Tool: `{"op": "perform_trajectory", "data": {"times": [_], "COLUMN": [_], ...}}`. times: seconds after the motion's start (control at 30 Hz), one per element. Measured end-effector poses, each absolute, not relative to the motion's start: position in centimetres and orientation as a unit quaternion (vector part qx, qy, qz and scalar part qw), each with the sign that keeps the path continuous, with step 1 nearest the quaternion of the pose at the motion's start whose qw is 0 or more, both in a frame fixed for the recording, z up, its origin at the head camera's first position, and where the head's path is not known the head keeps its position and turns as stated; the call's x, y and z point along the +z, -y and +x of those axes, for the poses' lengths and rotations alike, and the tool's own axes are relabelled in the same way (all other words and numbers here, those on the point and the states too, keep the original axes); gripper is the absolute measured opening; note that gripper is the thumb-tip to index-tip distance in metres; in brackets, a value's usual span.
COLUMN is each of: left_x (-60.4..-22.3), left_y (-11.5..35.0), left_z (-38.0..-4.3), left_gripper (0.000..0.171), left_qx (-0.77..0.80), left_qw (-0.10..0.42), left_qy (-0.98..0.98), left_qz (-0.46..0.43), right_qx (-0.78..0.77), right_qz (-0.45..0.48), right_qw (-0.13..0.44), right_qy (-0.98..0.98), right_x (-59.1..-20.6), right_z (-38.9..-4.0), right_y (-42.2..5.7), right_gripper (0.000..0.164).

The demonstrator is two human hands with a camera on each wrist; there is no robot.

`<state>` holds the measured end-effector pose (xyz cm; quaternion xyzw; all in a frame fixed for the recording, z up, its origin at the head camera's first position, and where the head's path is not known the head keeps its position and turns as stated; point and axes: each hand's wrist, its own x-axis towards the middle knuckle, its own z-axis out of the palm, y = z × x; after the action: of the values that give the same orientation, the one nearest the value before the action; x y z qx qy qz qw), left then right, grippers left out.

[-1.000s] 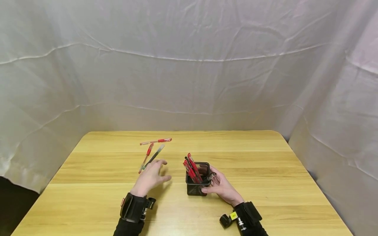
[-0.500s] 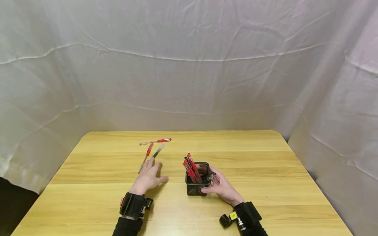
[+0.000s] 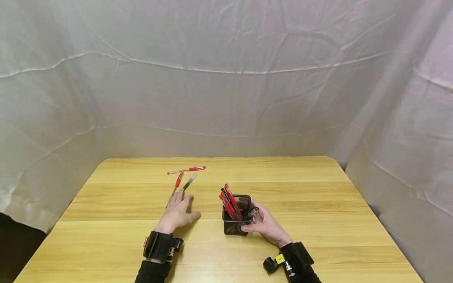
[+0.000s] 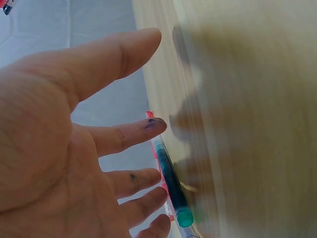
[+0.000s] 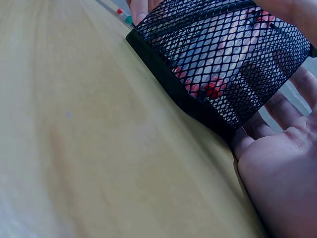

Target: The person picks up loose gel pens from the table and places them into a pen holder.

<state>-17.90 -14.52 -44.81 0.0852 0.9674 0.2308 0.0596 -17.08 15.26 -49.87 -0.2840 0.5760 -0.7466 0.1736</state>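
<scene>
My right hand (image 3: 267, 226) grips the right side of a black mesh pen holder (image 3: 235, 227), thumb at the front and fingers behind. Several red pens (image 3: 230, 202) and a dark one lean in it toward the left. In the right wrist view, the base of the mesh holder (image 5: 163, 82) is close on the table. My left hand (image 3: 175, 216) is spread low over the table, its fingertips at a dark green gel pen (image 3: 190, 181) and partly covering it. Beside that lies a red pen (image 3: 179, 180), its lower end behind the fingers. The left wrist view shows the green pen (image 4: 172, 181) by the fingertips.
Another red pen (image 3: 186, 170) lies crosswise farther back on the wooden table (image 3: 301, 196). Pale cloth (image 3: 226, 98) hangs behind the table and along both sides. Each wrist carries a black strap with a small camera.
My left hand has shifted slightly left and lower, its fingers spreading over the green pen, then nearly stopped. The right hand and the pen holder have stayed in place.
</scene>
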Motion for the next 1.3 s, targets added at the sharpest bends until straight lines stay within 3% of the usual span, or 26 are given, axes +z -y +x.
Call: {"op": "perform_trajectory", "data": {"times": [1.0,1.1,1.3], "left_x": [-44.38,-44.35,-44.67], "left_y": [14.45,14.38,14.56], "left_z": [-17.83,-18.03,-18.62], "left_gripper": [0.067,0.058,0.011], "left_qx": [0.23,0.236,0.285], "left_qw": [0.061,0.04,-0.016], "left_qy": [-0.97,-0.97,-0.958], "left_qz": [0.054,0.047,0.024], "right_qx": [-0.748,-0.747,-0.75], "right_qz": [-0.292,-0.286,-0.286], "right_qw": [0.172,0.173,0.173], "right_qy": [-0.571,-0.574,-0.571], "right_x": [-49.84,-49.88,-49.75], "right_z": [-17.19,-17.17,-17.16], "right_y": [-15.21,-15.24,-15.25], "right_gripper": [0.084,0.084,0.084]}}
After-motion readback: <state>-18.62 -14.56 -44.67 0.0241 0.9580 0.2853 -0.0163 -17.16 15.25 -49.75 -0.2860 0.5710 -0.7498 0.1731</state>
